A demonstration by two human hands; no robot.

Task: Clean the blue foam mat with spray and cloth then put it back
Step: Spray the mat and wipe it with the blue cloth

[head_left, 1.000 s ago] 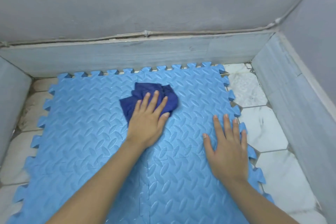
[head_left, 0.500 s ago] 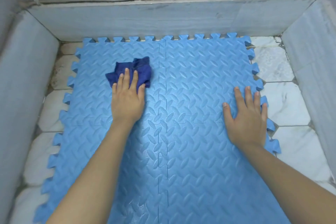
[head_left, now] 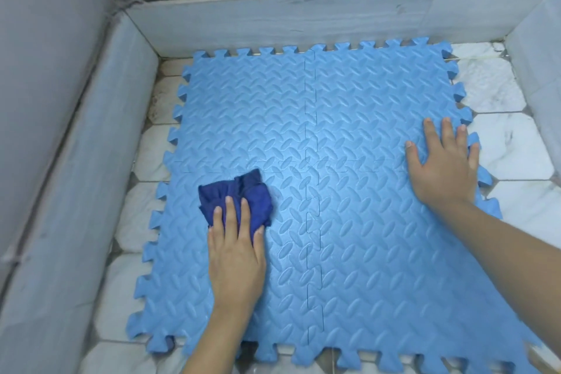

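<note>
On the white tiled floor lies the blue foam mat; the left hand presses a dark cloth with straight fingers, the right hand rests flat, fingers spread.

Two bare forearms reach forward from the bottom of the frame. The left hand lies palm down, fingers straight and close together. The right hand lies flat, fingers spread, thumb angled inward.

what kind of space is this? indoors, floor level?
Likely an indoor floor corner or alcove, perhaps a home. The blue foam mat lies on pale marble-like floor tiles, hemmed on three sides by a stone skirting under grey walls.
</note>
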